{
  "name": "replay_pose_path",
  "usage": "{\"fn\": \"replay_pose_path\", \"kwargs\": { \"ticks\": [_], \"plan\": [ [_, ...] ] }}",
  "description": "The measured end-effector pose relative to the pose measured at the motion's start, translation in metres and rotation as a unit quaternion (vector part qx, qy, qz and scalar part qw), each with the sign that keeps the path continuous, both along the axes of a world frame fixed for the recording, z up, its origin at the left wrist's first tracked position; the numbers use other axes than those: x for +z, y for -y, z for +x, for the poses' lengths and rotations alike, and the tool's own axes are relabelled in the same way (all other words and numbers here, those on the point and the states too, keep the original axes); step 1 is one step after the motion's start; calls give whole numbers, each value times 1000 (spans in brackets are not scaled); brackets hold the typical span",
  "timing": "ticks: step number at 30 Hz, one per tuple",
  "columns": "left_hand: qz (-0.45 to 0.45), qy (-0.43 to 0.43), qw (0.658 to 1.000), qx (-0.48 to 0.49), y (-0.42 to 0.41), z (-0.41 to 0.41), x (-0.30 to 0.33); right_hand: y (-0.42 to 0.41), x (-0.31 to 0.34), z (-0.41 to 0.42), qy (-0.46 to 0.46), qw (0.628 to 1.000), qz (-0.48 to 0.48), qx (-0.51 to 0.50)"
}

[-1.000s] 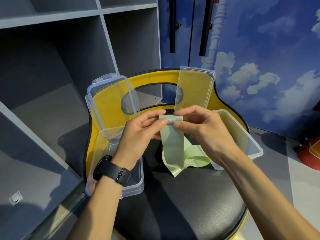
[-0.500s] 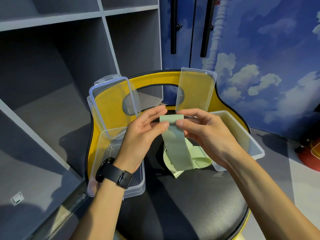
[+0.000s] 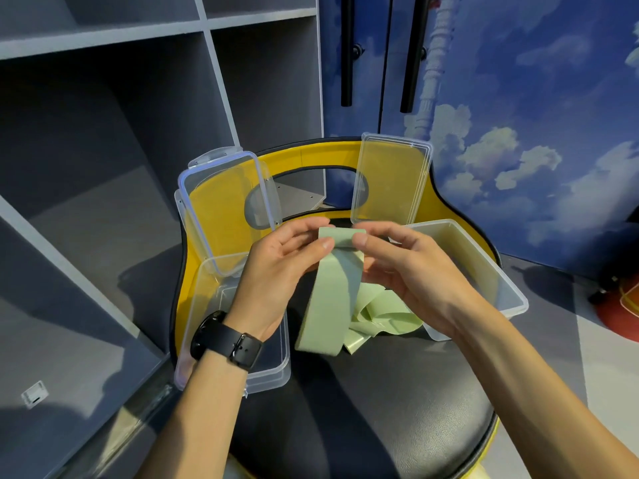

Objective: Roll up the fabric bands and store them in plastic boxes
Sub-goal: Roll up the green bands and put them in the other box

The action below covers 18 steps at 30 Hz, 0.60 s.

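Here our left hand (image 3: 276,267) and right hand (image 3: 408,271) each pinch one side of the top edge of the pale green fabric band (image 3: 332,299), whose tail lies crumpled on the black chair seat (image 3: 397,402). We judge the roll is barely started; next we must turn the edge tightly. The two clear plastic boxes, left (image 3: 204,305) and right (image 3: 484,267), seem to hold no band.

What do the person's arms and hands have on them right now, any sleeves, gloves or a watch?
Both hands are bare, with no gloves or rings in view: left hand, right hand. No sleeves show on either forearm up to the frame edge. The left wrist carries a black watch with a plain black strap and a dark buckle. The right wrist has nothing on it.
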State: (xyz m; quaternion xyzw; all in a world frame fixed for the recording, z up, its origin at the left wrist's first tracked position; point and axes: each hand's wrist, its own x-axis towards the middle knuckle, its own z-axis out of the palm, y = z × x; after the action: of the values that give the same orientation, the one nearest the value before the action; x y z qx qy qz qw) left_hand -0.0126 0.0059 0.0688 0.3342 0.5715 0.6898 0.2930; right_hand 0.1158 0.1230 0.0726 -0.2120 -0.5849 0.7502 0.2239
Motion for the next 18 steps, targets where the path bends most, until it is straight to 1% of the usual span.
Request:
{"fn": "replay_pose_path", "kwargs": {
  "ticks": [5, 9, 12, 14, 18],
  "plan": [
    [2, -21, 1000, -13, 0, 0, -1, -2, 0, 2, -13, 1000, -1, -8],
    [-6, 27, 999, -17, 0, 2, 1, -3, 0, 3, -20, 1000, 8, -9],
    [-42, 6, 999, -7, 0, 2, 1, 0, -1, 1, -22, 999, 31, -12],
    [-41, 5, 999, -9, 0, 1, -1, 0, -2, 0, -27, 999, 35, -15],
    [-13, 13, 1000, -17, 1, -1, -1, -1, -1, 1, -24, 1000, -4, -6]
  ]
}}
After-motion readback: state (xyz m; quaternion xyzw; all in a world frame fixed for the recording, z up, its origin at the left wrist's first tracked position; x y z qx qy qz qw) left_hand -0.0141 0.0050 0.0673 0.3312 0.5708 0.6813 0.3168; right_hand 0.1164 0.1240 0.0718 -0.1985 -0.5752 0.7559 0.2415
